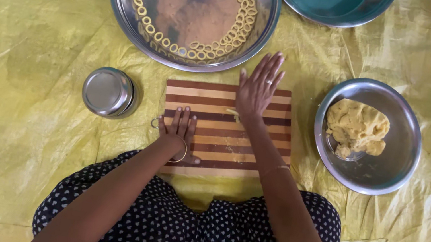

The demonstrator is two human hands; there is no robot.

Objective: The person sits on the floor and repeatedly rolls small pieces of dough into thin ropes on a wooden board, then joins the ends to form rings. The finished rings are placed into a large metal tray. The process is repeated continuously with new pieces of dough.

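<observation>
At top centre, a steel basin [128, 15] holds small dough rings [229, 31]; at right, a steel bowl [386, 171] holds lumpy dough [356, 126]. Both hands lie flat and released on the striped wooden board [224, 139]: left hand [179, 130], right hand [258, 87].

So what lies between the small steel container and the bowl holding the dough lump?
In the head view, the striped cutting board lies between them, with left hand and right hand flat on it.

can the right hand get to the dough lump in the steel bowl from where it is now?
Probably yes. The right hand lies flat on the striped board, and the dough sits uncovered in the open bowl just beside the board on that side, with nothing between them.
</observation>
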